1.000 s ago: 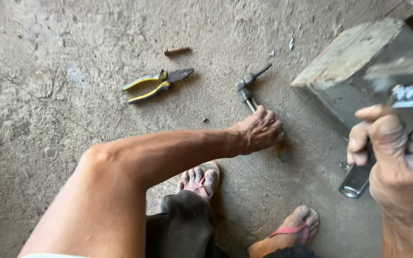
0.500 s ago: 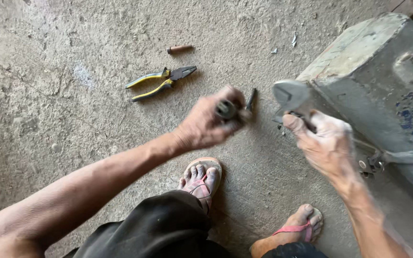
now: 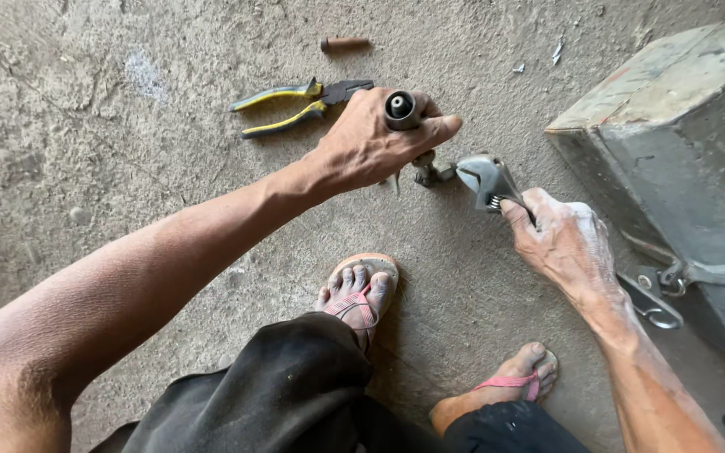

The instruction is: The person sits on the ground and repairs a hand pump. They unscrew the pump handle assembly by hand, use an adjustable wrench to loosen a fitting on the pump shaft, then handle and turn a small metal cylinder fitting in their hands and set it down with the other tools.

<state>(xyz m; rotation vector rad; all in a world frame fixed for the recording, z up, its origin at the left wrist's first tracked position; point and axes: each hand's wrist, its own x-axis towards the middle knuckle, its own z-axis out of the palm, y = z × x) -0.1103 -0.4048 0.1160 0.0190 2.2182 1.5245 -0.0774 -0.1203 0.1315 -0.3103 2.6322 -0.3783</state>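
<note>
Over on the left of the concrete floor (image 3: 86,126), a pair of yellow-handled pliers (image 3: 299,103) lies flat, jaws pointing right, and just above it sits a short brown cylinder (image 3: 345,42), a little apart from everything else. Moving in, the left hand (image 3: 375,143) is wrapped tight around a metal pipe fitting (image 3: 401,109); the fingers are closed all the way round the body, thumb stretched out to the right, and the round open end of the fitting faces up at the camera. A smaller threaded piece (image 3: 430,172) sticks out below the fist, just above the floor. Right there the head of an adjustable wrench (image 3: 484,180) meets that piece, its jaw set against it, though whether it fully clamps I cannot tell. The right hand (image 3: 560,243) has the wrench by the handle, fingers curled shut round it, thumb lying along the top near the adjusting screw. Below the hands, two feet in pink-strapped sandals (image 3: 358,294) stand on the floor, with dark trouser cloth in the foreground. Far right, a large grey metal box (image 3: 681,151) rests tilted on the concrete, with a metal latch and ring (image 3: 660,289) hanging at its lower edge, near the right wrist.
</note>
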